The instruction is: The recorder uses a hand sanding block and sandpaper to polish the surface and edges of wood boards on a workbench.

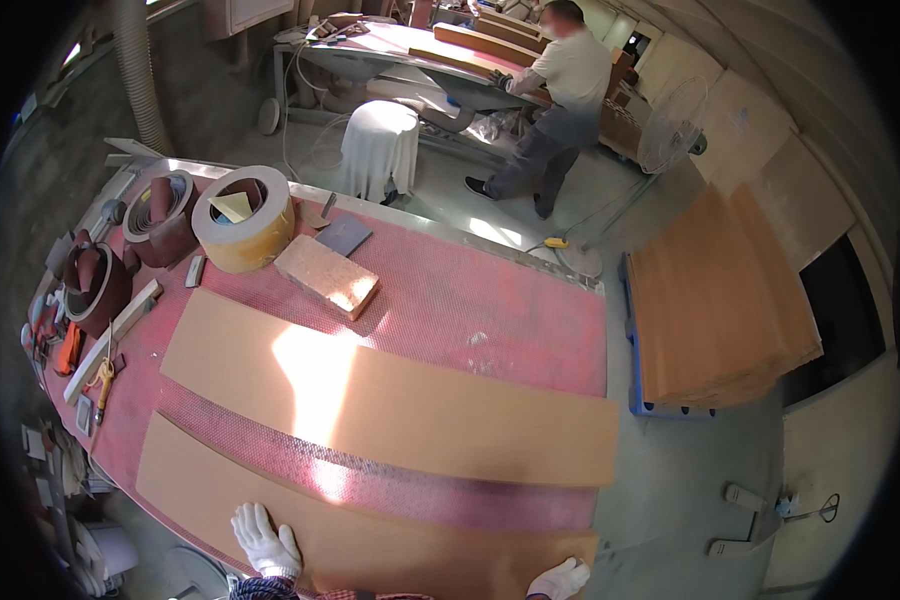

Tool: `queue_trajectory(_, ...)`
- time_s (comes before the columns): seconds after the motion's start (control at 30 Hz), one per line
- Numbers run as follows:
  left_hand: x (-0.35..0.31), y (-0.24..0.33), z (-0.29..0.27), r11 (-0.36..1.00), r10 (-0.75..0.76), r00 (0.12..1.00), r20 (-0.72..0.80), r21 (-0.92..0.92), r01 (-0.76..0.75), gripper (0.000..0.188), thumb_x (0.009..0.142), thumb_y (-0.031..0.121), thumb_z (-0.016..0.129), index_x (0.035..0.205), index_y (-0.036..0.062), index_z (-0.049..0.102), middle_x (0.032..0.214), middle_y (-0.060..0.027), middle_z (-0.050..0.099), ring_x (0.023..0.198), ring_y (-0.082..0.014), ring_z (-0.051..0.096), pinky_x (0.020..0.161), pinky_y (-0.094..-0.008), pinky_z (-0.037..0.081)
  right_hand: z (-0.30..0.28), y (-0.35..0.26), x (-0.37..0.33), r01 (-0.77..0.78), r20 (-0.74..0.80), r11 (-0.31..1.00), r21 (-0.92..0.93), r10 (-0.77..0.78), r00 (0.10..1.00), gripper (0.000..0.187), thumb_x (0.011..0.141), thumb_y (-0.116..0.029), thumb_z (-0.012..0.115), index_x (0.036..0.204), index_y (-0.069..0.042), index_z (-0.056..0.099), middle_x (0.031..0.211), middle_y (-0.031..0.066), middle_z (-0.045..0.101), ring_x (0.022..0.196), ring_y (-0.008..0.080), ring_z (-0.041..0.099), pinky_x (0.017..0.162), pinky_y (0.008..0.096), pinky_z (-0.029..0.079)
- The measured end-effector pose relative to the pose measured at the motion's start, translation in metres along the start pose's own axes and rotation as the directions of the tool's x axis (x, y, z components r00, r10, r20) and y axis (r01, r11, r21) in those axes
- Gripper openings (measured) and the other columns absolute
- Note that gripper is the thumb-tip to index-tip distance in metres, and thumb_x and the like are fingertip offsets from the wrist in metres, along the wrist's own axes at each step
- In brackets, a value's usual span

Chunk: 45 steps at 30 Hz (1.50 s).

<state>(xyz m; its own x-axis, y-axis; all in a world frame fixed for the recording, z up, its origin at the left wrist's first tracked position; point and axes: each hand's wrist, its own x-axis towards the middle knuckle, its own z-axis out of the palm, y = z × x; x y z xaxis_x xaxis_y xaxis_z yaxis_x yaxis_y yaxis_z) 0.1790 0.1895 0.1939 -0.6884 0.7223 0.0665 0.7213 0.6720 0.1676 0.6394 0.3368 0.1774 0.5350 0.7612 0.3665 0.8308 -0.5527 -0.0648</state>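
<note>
A long workbench (490, 300) fills the middle of this workshop, topped with a red, dimpled mat that catches a bright patch of sun. Grey concrete floor lies all round it.

Along the bench's left edge sit hand tools, among them a yellow-handled tool (103, 378), then dark brown coils of sanding belt (160, 215). Next comes a fat roll of pale tape (246, 222) with a yellow scrap in its core, and beside it a rough, pinkish sanding block (327, 276).

Two long, flat fibreboard panels lie side by side across the mat, smooth and tan, both slightly curved by the lens. The far panel (410, 395) lies free. The near panel (370, 535) sits at the bench's front edge, right under the worker's hands. The left hand (265, 540), in a white knit glove, lies flat on that panel's near left part, fingers spread and open. The right hand (560, 580), gloved the same, rests at the panel's near right corner; whether it grips the edge I cannot tell.

Further right, off the bench, a neat stack of matching boards (720, 300) rests on a blue pallet. Behind, another person (560, 100) leans over a second table, with a standing fan (670, 125) to the right.
</note>
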Motion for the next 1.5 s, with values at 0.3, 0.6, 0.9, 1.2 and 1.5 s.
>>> queue_trajectory(0.3, 0.001, 0.003, -0.001, 0.999, 0.004, 1.0, -0.021, -0.035, -0.005, 0.062, 0.091, 0.031, 0.05, 0.139, -0.0066, 0.038, 0.144, -0.0285, 0.038, 0.136, -0.048, 0.032, 0.116, -0.0583, 0.02, -0.009, -0.006, 0.006, -0.082, 0.121, 0.996, 0.042, 0.076, 0.99, 0.036, 0.098, -0.028, 0.051, 0.104, 0.005, 0.064, 0.103, 0.0261, 0.064, 0.099, 0.0425, 0.06, 0.091, 0.0489, 0.048)
queue_trajectory(0.6, 0.001, 0.003, 0.006, 0.998, 0.019, 0.997, -0.081, -0.063, -0.024, 0.065, 0.085, 0.027, 0.058, 0.137, -0.0083, 0.04, 0.143, -0.0291, 0.039, 0.136, -0.0477, 0.033, 0.116, -0.0587, 0.021, -0.006, -0.014, 0.006, -0.132, 0.058, 0.966, 0.222, 0.122, 0.991, 0.021, 0.096, -0.02, 0.053, 0.103, -0.001, 0.059, 0.102, 0.0173, 0.061, 0.098, 0.0354, 0.059, 0.085, 0.0444, 0.048)
queue_trajectory(0.9, 0.002, 0.002, 0.0, 0.995, 0.001, 0.994, -0.107, -0.102, -0.012, 0.063, 0.086, 0.026, 0.058, 0.135, -0.0097, 0.042, 0.143, -0.0298, 0.04, 0.137, -0.0466, 0.033, 0.118, -0.0563, 0.019, -0.032, -0.023, 0.006, -0.055, 0.16, 0.993, 0.104, 0.038, 0.986, 0.039, 0.098, -0.029, 0.05, 0.106, 0.005, 0.066, 0.106, 0.0264, 0.066, 0.103, 0.0421, 0.061, 0.094, 0.0496, 0.047)
queue_trajectory(1.2, 0.0, 0.003, 0.001, 0.993, -0.007, 0.998, -0.061, -0.115, 0.0, 0.064, 0.086, 0.028, 0.056, 0.135, -0.0109, 0.041, 0.143, -0.0301, 0.039, 0.137, -0.0476, 0.032, 0.118, -0.0572, 0.018, -0.042, -0.019, 0.01, -0.102, 0.255, 0.988, 0.119, 0.069, 0.964, 0.042, 0.099, -0.031, 0.048, 0.11, 0.006, 0.066, 0.11, 0.0274, 0.065, 0.106, 0.0419, 0.061, 0.096, 0.0495, 0.046)
queue_trajectory(1.5, -0.001, -0.001, 0.004, 0.997, 0.011, 0.997, -0.072, -0.081, -0.017, 0.063, 0.087, 0.027, 0.057, 0.136, -0.0103, 0.041, 0.143, -0.0309, 0.039, 0.137, -0.048, 0.032, 0.117, -0.0582, 0.018, -0.007, -0.015, 0.004, -0.087, 0.051, 0.967, 0.239, 0.077, 0.996, 0.024, 0.095, -0.022, 0.054, 0.099, 0.001, 0.059, 0.101, 0.0196, 0.061, 0.096, 0.0377, 0.058, 0.084, 0.0467, 0.046)
